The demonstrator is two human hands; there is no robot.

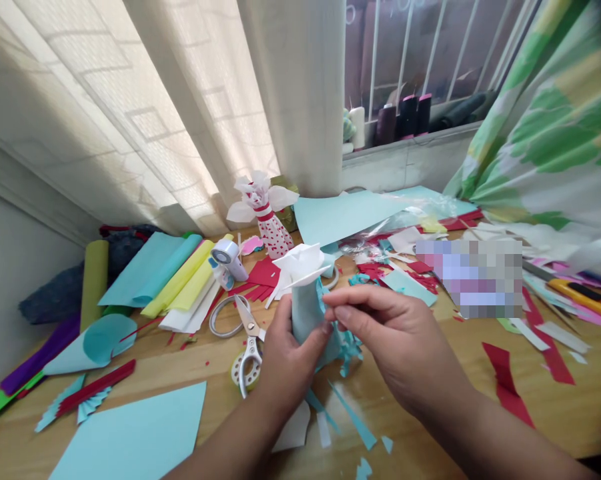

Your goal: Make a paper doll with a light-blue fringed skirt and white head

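My left hand (293, 347) is wrapped round a light blue paper vase (305, 312) and holds it upright near the middle of the table. White paper petals (304, 261) flare out at the vase's top. Along its right side runs a curled blue paper fringe (349, 350). My right hand (385, 327) is closed, thumb and forefinger pinched at the fringe's upper end beside the vase. Just left of my left hand lie white-handled scissors (251, 333), partly over a roll of tape (244, 370).
A red-and-white paper vase with white petals (275, 233) stands behind. Rolled coloured papers (180, 280) lie at the left, a blue sheet (140, 433) at the front left. Red strips (505, 380), paper scraps and a yellow cutter (587, 301) cover the right side.
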